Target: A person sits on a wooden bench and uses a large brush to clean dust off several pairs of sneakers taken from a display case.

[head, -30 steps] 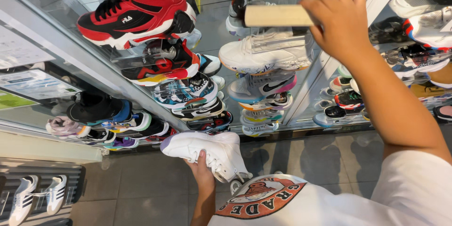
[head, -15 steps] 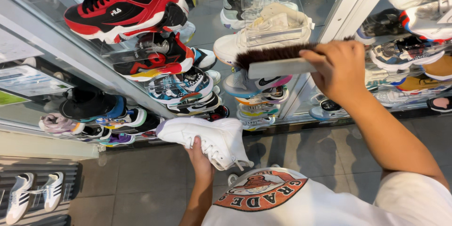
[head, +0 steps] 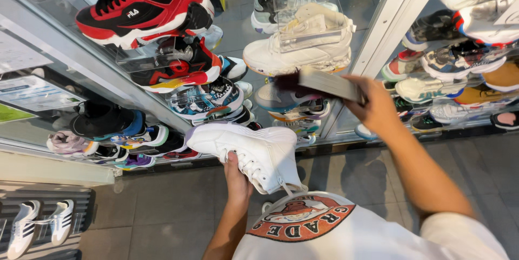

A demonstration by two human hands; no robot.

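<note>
My left hand [head: 236,178] grips a white lace-up sneaker [head: 246,150] from underneath, holding it in front of my chest with its toe pointing left. My right hand [head: 377,109] holds a brush [head: 324,83] with a pale wooden back and dark bristles, blurred by motion, a little above and to the right of the sneaker. The brush is not touching the shoe. My white T-shirt with a round orange print [head: 303,218] fills the bottom of the view.
Glass display shelves [head: 59,43] hold many sneakers: a red, black and white high-top [head: 146,8], a cream high-top [head: 303,41] and several colourful pairs lower down. A metal frame post [head: 386,27] divides the cases. A white striped pair [head: 38,227] sits bottom left on grey floor tiles.
My right hand has brought the brush down from high up at the shelves toward the white sneaker. The left hand has kept the sneaker almost still.
</note>
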